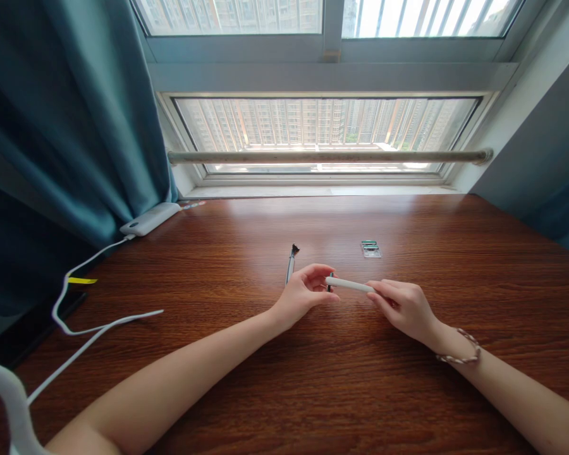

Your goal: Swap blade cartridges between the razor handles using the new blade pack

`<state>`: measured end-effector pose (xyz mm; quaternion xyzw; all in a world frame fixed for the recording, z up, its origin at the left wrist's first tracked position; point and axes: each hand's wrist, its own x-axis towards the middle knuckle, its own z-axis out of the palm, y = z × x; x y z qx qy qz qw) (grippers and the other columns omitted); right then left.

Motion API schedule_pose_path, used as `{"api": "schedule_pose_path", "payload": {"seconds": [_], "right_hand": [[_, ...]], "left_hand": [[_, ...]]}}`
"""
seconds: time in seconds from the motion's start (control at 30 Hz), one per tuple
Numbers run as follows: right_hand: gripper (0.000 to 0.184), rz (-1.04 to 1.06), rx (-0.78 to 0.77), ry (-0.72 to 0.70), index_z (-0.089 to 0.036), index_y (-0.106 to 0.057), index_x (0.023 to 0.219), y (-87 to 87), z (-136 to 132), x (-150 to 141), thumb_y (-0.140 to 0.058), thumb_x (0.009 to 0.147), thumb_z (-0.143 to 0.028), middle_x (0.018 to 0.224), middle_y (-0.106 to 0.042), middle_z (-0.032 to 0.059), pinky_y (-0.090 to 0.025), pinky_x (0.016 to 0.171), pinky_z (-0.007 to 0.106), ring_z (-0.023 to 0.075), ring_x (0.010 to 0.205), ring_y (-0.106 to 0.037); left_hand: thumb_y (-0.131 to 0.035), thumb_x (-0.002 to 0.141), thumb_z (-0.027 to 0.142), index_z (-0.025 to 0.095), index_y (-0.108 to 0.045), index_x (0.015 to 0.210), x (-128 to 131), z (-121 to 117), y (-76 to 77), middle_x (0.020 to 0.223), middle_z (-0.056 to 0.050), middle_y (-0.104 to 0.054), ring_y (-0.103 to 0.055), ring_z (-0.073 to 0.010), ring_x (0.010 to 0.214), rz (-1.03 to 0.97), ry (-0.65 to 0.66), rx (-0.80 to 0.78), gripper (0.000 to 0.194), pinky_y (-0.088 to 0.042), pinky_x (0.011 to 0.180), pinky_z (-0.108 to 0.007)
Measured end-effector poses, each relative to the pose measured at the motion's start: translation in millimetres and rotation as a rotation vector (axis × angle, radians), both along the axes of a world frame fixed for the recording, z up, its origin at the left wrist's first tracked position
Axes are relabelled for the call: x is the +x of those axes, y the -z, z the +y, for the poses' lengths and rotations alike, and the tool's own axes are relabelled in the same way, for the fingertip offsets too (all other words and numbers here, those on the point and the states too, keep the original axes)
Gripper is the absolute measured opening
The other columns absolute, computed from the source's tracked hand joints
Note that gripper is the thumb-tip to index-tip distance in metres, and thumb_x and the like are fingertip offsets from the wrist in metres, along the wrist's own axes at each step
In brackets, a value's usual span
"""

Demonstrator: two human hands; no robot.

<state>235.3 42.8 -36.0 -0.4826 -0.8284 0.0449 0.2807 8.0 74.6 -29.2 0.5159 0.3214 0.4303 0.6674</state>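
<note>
Left hand (304,292): pinched a dark piece (331,275).
Right hand (408,306): held a white stick (351,285) by its end.
White stick: was between both hands, well in from the far edge of the table (322,392).
Dark piece: could slip if pushed crooked, as only fingertips held it.

Case (370,249) behind handle (351,285), razor (290,265) left

white stick (349,285): smooth, plastic-looking | desk (313,392): glossy, wood-grained | curtain (83,107): sheeny cloth | small case (372,253): clear plastic
</note>
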Motion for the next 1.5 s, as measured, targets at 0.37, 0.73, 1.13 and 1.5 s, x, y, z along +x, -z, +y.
{"api": "schedule_pose_path", "payload": {"seconds": [0.37, 0.73, 1.13, 1.5], "right_hand": [[0.025, 0.001, -0.006, -0.040, -0.019, -0.061, 0.094, -1.8, -1.2, 0.4, -0.043, 0.084, -0.033, 0.056, -0.051, -0.0006, -0.032, 0.053, 0.022, 0.0109, 0.051, -0.046], [0.025, -0.017, 0.011, -0.024, -0.018, -0.062, 0.094, -1.6, -1.3, 0.1, -0.044, 0.084, -0.033, 0.055, -0.051, -0.0005, -0.032, 0.053, 0.022, 0.0107, 0.051, -0.045], [0.025, 0.020, 0.033, 0.065, -0.019, -0.063, 0.091, -2.0, 0.6, -0.8, -0.043, 0.085, -0.033, 0.062, -0.059, 0.0017, -0.035, 0.054, 0.021, 0.0117, 0.054, -0.052], [0.024, -0.026, 0.059, -0.008, -0.017, -0.062, 0.093, 0.9, -0.4, 0.4, -0.045, 0.084, -0.032, 0.055, -0.051, 0.0002, -0.033, 0.053, 0.021, 0.0108, 0.051, -0.046]], "left_hand": [[-0.074, 0.054, 0.012, 0.016, -0.052, 0.089, -0.7, -0.3, -2.5, 0.092, -0.005, -0.062, -0.057, -0.0132, 0.077, -0.029, 0.031, 0.027, 0.041, -0.045, 0.070, -0.027], [-0.070, 0.059, 0.013, 0.018, -0.045, 0.094, -1.5, -3.3, -6.3, 0.067, 0.000, -0.063, -0.058, -0.0120, 0.061, -0.014, 0.086, -0.013, 0.043, -0.045, 0.060, -0.025], [-0.067, 0.064, 0.019, 0.017, -0.044, 0.098, -0.2, -4.6, -6.9, 0.074, -0.003, -0.064, -0.058, -0.0128, 0.054, -0.048, 0.108, -0.006, 0.041, -0.046, 0.056, -0.028], [-0.065, 0.067, 0.019, 0.015, -0.048, 0.099, -0.5, -3.0, -5.7, 0.072, -0.003, -0.063, -0.061, -0.0152, 0.058, -0.037, 0.101, -0.006, 0.036, -0.049, 0.059, -0.030]]}}
